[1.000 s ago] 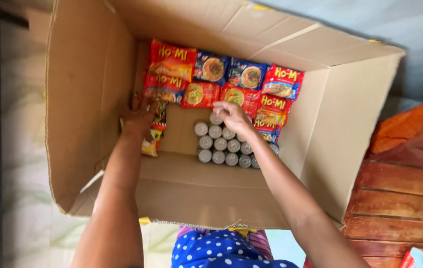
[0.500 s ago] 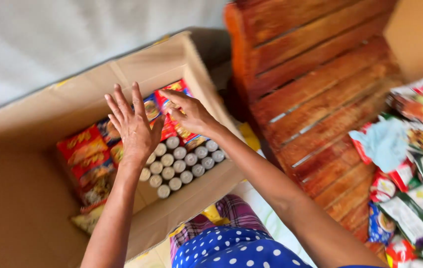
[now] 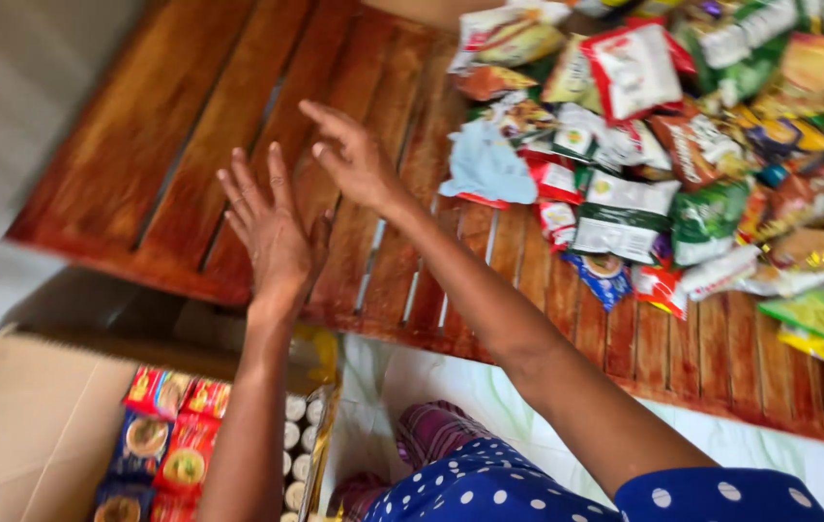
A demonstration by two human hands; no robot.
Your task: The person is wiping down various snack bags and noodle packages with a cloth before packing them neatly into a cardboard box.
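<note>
Both the left hand [image 3: 272, 232] and the right hand [image 3: 354, 159] are empty, fingers spread wide above the wooden platform [image 3: 170, 145]. Below the left wrist, a cardboard box [image 3: 25, 435] holds noodle packets [image 3: 165, 440] and small cans [image 3: 296, 435]. Loose snack packets [image 3: 644, 145] lie beyond the right fingertips.

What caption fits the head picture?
Two empty open hands, left hand and right hand, above a slatted red-brown wooden table.
</note>
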